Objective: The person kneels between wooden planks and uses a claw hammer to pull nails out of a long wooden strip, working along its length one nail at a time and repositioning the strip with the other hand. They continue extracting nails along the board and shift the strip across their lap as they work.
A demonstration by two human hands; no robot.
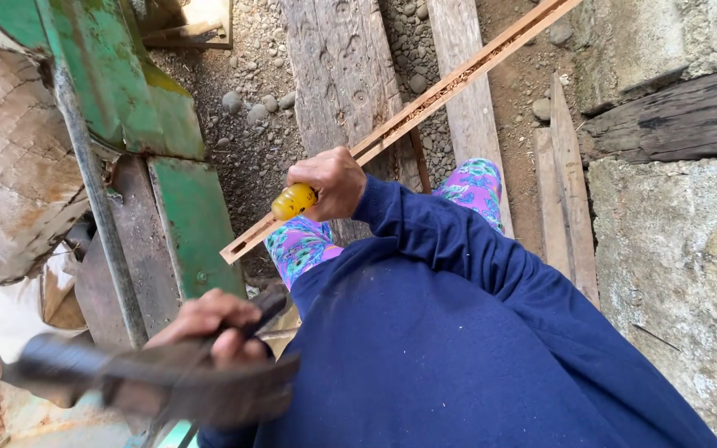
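Note:
My right hand (335, 181) is closed around a chisel with a yellow handle (293, 201), set against a long, thin wooden strip (446, 87). The strip runs diagonally from my knees to the upper right and has a carved groove along it. Its near end rests over my floral-patterned trouser legs (302, 246). My left hand (209, 322) sits low at the left and grips a dark hammer-like tool (197, 388), which is blurred. A navy blue sleeve (458, 249) covers my right arm.
Two weathered planks (338, 75) lie on gravel ahead. A green metal machine with a grey pipe (97, 199) stands at the left. Rough concrete blocks (674, 249) and a dark timber (682, 116) line the right, with short boards (566, 199) beside them.

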